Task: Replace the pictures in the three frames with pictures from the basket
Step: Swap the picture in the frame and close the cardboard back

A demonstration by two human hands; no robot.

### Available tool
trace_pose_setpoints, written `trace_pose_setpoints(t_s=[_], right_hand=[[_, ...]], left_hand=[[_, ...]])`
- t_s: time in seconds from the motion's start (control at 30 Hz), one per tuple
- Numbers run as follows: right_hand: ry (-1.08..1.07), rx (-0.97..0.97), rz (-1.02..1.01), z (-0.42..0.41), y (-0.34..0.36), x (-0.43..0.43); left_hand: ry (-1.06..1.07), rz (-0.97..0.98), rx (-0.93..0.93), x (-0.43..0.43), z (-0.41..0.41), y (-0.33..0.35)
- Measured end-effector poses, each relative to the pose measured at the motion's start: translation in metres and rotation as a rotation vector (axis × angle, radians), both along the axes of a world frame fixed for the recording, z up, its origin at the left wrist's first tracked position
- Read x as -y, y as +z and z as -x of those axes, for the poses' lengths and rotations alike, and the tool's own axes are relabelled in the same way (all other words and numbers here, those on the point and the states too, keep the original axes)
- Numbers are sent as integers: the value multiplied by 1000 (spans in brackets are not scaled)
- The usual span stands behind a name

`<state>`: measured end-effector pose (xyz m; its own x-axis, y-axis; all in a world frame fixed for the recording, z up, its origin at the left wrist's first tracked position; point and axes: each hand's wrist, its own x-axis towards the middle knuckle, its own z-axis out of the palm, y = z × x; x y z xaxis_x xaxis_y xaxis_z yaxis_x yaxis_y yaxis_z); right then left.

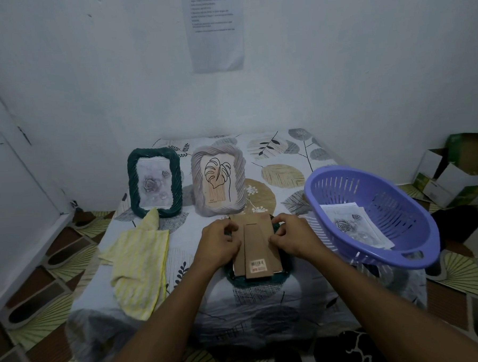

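Near the front edge of the leaf-print table cloth [281, 156], a dark green frame [255, 281] lies face down, its cardboard backing [273, 251] uppermost with a barcode sticker [257, 263] at the near end. The left hand [219, 244] and right hand [293, 237] curl their fingers onto the backing's two side edges, gripping it. Toward the far left corner a green rope frame [133, 186] stands upright, with a grey rope frame [197, 183] just beside it. A purple basket [394, 208] tilts at the right edge and holds the printed pictures [353, 226]. A yellow cloth [138, 266] lies at the left.
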<state>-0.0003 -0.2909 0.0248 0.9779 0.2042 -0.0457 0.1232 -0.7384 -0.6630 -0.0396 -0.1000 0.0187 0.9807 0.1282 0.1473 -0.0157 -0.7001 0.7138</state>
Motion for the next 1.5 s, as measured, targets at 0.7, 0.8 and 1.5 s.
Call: trace_pose_setpoints(t_s=[0.7, 0.8, 1.5], right_hand=[[105, 146, 272, 6, -8, -3], [116, 157, 292, 6, -8, -3], [-41, 158, 155, -8, -33, -7]], left_hand=[[8, -380, 32, 5, -1, -8], [15, -427, 69, 4, -1, -13], [59, -208, 233, -1, 6, -35]])
